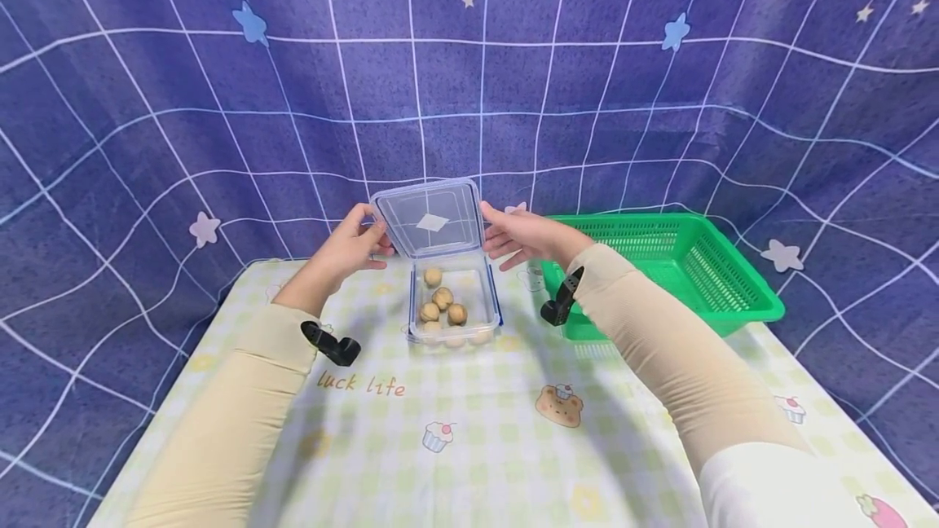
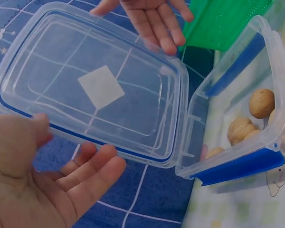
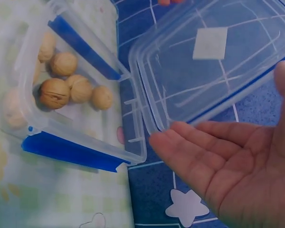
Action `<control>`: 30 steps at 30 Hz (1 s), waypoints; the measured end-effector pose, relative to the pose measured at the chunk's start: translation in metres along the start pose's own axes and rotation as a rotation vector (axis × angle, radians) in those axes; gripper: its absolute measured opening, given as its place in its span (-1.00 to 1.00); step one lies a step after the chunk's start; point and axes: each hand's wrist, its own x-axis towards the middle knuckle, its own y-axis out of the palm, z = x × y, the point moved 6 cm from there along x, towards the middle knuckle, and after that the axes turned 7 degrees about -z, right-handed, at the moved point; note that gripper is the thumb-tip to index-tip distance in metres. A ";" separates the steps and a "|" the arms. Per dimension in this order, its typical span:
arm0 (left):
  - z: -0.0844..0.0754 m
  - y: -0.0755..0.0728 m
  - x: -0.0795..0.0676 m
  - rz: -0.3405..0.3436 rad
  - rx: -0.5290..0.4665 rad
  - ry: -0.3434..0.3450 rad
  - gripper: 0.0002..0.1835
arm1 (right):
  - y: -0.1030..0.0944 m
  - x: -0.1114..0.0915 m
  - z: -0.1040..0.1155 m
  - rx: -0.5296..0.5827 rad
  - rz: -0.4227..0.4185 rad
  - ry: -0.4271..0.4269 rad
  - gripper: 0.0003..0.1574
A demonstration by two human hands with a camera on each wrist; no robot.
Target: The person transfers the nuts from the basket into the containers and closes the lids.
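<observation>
A clear plastic food container (image 1: pixel 491 292) with blue side clips stands on the table, several walnuts (image 1: pixel 443 297) inside. Its hinged lid (image 1: pixel 458 206) is raised and leans back, with a white diamond-shaped label (image 2: pixel 101 88) near the middle. My left hand (image 1: pixel 348 243) holds the lid's left edge, thumb overlapping the rim and the other fingers loosely bent. At the opposite edge is my right hand (image 1: pixel 524 235), its thumb by the rim. The fingers (image 3: pixel 199 164) of that hand are nearly straight, tips right at the lid's hinge-side corner.
A green plastic basket (image 1: pixel 744 288) stands to the right, partly behind my right forearm. The table has a checked, printed cloth (image 1: pixel 506 446). A blue curtain (image 1: pixel 440 80) with white grid lines hangs behind the table. Each wrist wears a small black camera (image 1: pixel 332 342).
</observation>
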 end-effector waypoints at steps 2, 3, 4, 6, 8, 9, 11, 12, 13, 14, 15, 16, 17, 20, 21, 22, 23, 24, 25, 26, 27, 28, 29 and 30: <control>0.001 0.001 0.000 0.002 -0.006 -0.009 -0.62 | 0.001 0.000 -0.001 -0.008 0.002 -0.011 0.18; 0.001 0.002 -0.001 0.001 -0.006 -0.013 -0.58 | 0.002 0.001 -0.002 -0.009 0.002 -0.016 0.20; 0.001 0.003 -0.001 0.001 -0.005 -0.015 -0.53 | 0.003 0.001 -0.003 -0.003 -0.003 -0.021 0.21; 0.000 0.004 -0.003 0.010 0.014 -0.003 -0.43 | 0.004 0.002 -0.004 0.019 -0.015 -0.038 0.20; 0.000 0.006 -0.005 0.024 0.042 0.009 -0.39 | 0.005 0.002 -0.005 0.040 -0.037 -0.052 0.19; 0.000 0.007 -0.006 0.033 0.054 0.010 -0.37 | 0.005 0.002 -0.006 0.049 -0.047 -0.061 0.18; 0.001 0.008 -0.008 0.057 0.073 0.009 -0.34 | 0.006 0.002 -0.006 0.063 -0.060 -0.074 0.14; 0.002 0.009 -0.009 0.067 0.088 0.001 -0.32 | 0.007 0.001 -0.007 0.061 -0.058 -0.077 0.13; 0.004 0.009 -0.008 0.076 0.096 -0.007 -0.28 | 0.007 0.001 -0.007 0.055 -0.050 -0.080 0.11; 0.006 0.010 -0.009 0.085 0.100 -0.014 -0.26 | 0.009 0.001 -0.007 0.046 -0.040 -0.083 0.10; 0.007 0.011 -0.009 0.093 0.100 -0.020 -0.24 | 0.010 0.000 -0.008 0.035 -0.028 -0.086 0.08; 0.009 0.011 -0.010 0.101 0.097 -0.025 -0.22 | 0.011 0.000 -0.008 0.020 -0.015 -0.089 0.08; 0.010 0.012 -0.010 0.105 0.093 -0.030 -0.21 | 0.012 0.000 -0.008 0.004 -0.005 -0.093 0.08; 0.011 0.014 -0.012 0.117 0.070 -0.018 -0.21 | 0.013 -0.002 -0.008 -0.038 0.014 -0.112 0.12; 0.011 0.015 -0.013 0.120 0.068 -0.010 -0.20 | 0.014 -0.002 -0.008 -0.053 0.020 -0.123 0.16; 0.011 0.015 -0.013 0.121 0.075 0.002 -0.20 | 0.014 -0.003 -0.008 -0.061 0.023 -0.130 0.23; 0.011 0.016 -0.014 0.123 0.084 0.016 -0.20 | 0.014 -0.003 -0.008 -0.066 0.026 -0.139 0.31; 0.011 0.017 -0.015 0.126 0.094 0.030 -0.18 | 0.014 -0.004 -0.009 -0.071 0.029 -0.149 0.41; 0.010 0.017 -0.016 0.124 0.111 0.040 -0.18 | 0.014 -0.003 -0.009 -0.073 0.033 -0.159 0.51; 0.010 0.018 -0.017 0.120 0.123 0.045 -0.16 | 0.014 -0.003 -0.009 -0.076 0.037 -0.171 0.61; 0.011 0.018 -0.017 0.114 0.134 0.048 -0.16 | 0.014 -0.003 -0.010 -0.079 0.037 -0.178 0.72; 0.012 0.018 -0.018 0.107 0.148 0.048 -0.14 | 0.015 -0.002 -0.010 -0.078 0.039 -0.186 0.80; 0.013 0.018 -0.018 0.101 0.154 0.048 -0.13 | 0.015 -0.002 -0.010 -0.078 0.042 -0.197 0.85; 0.014 0.019 -0.019 0.099 0.159 0.050 -0.11 | 0.016 -0.001 -0.011 -0.080 0.043 -0.206 0.88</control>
